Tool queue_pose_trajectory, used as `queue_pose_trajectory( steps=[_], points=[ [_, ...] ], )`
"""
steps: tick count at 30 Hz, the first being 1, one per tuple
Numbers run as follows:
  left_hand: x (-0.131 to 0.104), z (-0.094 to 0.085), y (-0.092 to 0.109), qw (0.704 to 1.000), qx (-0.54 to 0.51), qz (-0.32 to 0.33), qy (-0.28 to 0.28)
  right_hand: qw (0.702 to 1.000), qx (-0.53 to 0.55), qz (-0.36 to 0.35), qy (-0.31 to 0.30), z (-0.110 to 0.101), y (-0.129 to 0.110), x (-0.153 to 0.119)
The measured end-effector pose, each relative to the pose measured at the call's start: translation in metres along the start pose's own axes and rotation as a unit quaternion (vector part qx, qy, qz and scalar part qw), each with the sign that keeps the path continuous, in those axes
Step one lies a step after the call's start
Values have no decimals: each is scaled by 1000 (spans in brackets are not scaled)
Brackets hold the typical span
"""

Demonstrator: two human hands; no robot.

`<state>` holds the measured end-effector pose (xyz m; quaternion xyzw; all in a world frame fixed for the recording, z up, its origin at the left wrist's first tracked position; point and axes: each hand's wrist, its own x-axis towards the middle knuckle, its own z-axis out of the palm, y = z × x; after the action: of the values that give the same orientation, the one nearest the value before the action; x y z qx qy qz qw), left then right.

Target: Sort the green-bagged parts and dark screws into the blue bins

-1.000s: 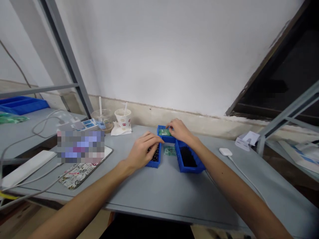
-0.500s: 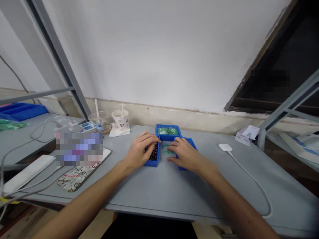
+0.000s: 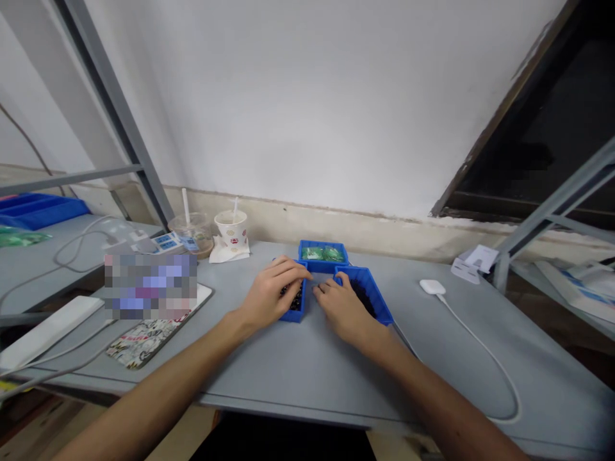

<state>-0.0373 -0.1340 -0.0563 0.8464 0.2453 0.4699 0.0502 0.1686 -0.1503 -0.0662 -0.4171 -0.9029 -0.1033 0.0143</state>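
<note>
My left hand (image 3: pixel 273 289) rests over the left blue bin (image 3: pixel 291 316), which holds small black parts (image 3: pixel 296 299). Its fingers arch over the bin's inner edge, with the thumb apart below them; nothing shows in its grasp. Between the two front bins, my right hand (image 3: pixel 342 310) is low over the desk. Its fingers are curled and their tips lie close to the left bin, hiding whatever they hold. Beside it stands the right blue bin (image 3: pixel 375 288), with dark contents (image 3: pixel 362 296). A third blue bin (image 3: pixel 323 264) behind contains green packets (image 3: pixel 323 253).
On the left of the desk (image 3: pixel 288 378) are a paper cup (image 3: pixel 231 232), a clear cup (image 3: pixel 204 238), a patterned tablet-like item (image 3: pixel 147 339) and a white power strip (image 3: pixel 50 333). A white charger (image 3: pixel 432 287) with its cable lies right, near a folded card (image 3: pixel 473 264).
My right hand has moved left off the right bin, uncovering its dark contents. The small green packet between the bins is no longer visible. My left hand has hardly moved.
</note>
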Motion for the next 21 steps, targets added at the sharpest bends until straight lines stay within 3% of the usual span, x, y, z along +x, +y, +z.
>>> queue_pose_trajectory(
  steps=[4,8,11,16,18,21],
  points=[
    [-1,0,-1,1000,5,3,-11,999,17,-31,26,0,2,0],
    [0,1,-3,999,15,-27,-18,983,130,-10,132,-3,10,-2],
    [0,2,-5,999,20,-35,-27,925,312,41,211,-9,18,-3],
    [-1,3,-7,997,13,35,-62,810,539,45,229,-17,22,-5],
    [-2,2,-6,997,13,48,-58,786,576,35,222,-18,21,-5],
    [-2,2,-5,997,19,45,-54,777,591,36,215,-17,19,-4]
  ],
)
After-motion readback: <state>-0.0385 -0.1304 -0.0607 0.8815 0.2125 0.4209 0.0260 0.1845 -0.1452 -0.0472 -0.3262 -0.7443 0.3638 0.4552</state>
